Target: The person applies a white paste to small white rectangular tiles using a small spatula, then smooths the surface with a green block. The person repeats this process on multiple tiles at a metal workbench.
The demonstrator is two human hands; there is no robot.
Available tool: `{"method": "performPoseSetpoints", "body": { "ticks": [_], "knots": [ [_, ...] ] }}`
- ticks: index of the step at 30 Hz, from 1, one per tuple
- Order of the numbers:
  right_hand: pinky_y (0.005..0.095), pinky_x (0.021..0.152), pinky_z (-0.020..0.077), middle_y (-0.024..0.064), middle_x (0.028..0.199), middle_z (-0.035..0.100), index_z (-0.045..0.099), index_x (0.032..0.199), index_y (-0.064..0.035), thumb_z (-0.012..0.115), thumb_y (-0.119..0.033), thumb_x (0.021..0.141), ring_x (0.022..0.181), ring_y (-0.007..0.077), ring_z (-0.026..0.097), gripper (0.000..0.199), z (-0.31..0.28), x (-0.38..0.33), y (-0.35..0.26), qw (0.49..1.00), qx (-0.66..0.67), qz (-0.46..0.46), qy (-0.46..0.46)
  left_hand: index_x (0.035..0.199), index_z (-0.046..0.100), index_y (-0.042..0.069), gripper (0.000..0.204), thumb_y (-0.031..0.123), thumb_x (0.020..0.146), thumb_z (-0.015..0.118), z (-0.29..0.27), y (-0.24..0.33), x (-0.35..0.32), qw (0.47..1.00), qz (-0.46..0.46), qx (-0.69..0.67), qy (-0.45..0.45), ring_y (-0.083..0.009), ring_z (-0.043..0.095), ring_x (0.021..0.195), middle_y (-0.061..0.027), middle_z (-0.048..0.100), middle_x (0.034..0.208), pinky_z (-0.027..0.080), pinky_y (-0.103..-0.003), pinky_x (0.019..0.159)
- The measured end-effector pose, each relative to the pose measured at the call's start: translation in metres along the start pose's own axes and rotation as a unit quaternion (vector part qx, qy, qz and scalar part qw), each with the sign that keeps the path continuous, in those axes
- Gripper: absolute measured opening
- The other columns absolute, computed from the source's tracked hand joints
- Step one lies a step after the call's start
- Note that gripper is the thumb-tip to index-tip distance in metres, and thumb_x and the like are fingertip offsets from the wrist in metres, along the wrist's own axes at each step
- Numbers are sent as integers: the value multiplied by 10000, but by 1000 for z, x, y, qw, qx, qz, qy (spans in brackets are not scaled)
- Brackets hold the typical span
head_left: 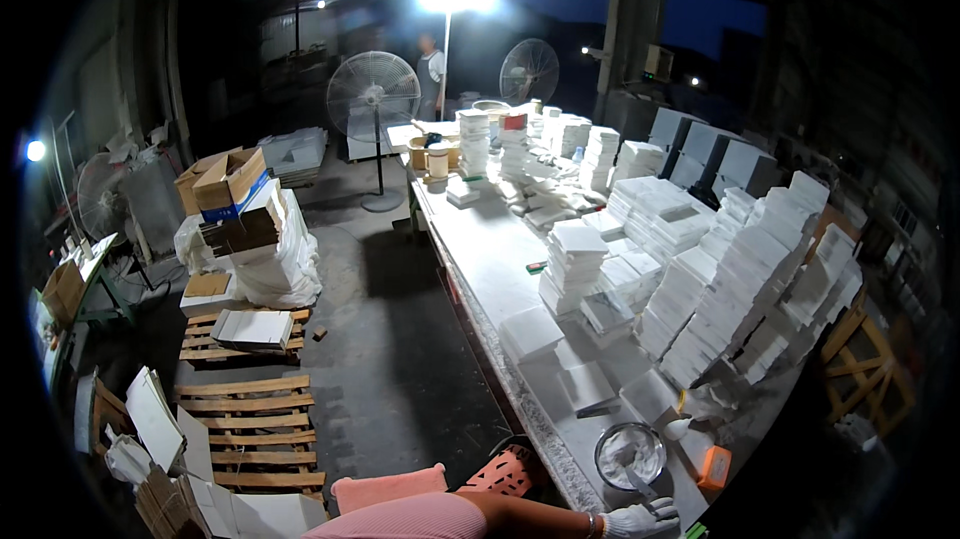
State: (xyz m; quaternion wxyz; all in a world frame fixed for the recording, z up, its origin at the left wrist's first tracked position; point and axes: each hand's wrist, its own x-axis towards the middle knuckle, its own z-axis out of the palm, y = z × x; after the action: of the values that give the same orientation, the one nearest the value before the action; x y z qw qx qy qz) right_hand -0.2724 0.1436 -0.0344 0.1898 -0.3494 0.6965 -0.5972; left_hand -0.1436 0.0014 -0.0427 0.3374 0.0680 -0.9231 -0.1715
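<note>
At the lower edge my left hand (pixel 638 521) wears a white knit glove and reaches right over the near end of the white table. Its fingers look curled, and what they hold, if anything, is hidden. Just above the glove stands a round metal bowl (pixel 602 451) of white paste (pixel 636 455), with a flat grey spatula (pixel 642 485) leaning out toward the hand. An orange box (pixel 714 467) is to the right of the bowl. A green piece (pixel 696 531) lies beside the fingers at the picture's edge. My right hand is outside the picture.
Tall stacks of white tiles (pixel 735 279) crowd the table (pixel 470 239). Pallets (pixel 250 429), cardboard boxes (pixel 232 181) and leaning white boards (pixel 155 419) stand left. A pink cushion (pixel 390 486) and pink basket (pixel 505 469) are nearby. A pedestal fan (pixel 374 94) and a person (pixel 431 74) are farther back.
</note>
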Motion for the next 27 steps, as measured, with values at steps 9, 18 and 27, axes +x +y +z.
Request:
{"method": "performPoseSetpoints", "body": {
  "ticks": [9, 18, 27],
  "knots": [
    [339, 1020, 468, 128, 1401, 604, 451, 1518, -12, 645, -239, 982, 1233, 187, 582, 613, 8, -13, -62, 984, -167, 54, -11, 1244, 541, 26, 497, 189, 787, 646, -31, 13, 0, 996, -57, -47, -55, -341, 545, 1138, -173, 510, 1172, 506, -432, 903],
    [379, 989, 508, 181, 1366, 607, 458, 1530, -96, 700, -256, 945, 1203, 288, 626, 653, 2, -24, -30, 977, -207, -40, -21, 1437, 457, 25, 967, 445, 661, 853, -5, -8, -12, 991, -83, 13, -101, -393, 414, 1400, -199, 448, 1446, 455, -463, 1090],
    [297, 1081, 415, 94, 1473, 551, 395, 1562, -32, 648, -373, 987, 1274, 150, 537, 715, -16, 26, 12, 987, 73, 134, 45, 1466, 461, 43, 1073, 456, 579, 903, -31, 10, 8, 971, -144, -65, -178, -399, 351, 1458, -165, 450, 1497, 392, -502, 1150]
  ]
}}
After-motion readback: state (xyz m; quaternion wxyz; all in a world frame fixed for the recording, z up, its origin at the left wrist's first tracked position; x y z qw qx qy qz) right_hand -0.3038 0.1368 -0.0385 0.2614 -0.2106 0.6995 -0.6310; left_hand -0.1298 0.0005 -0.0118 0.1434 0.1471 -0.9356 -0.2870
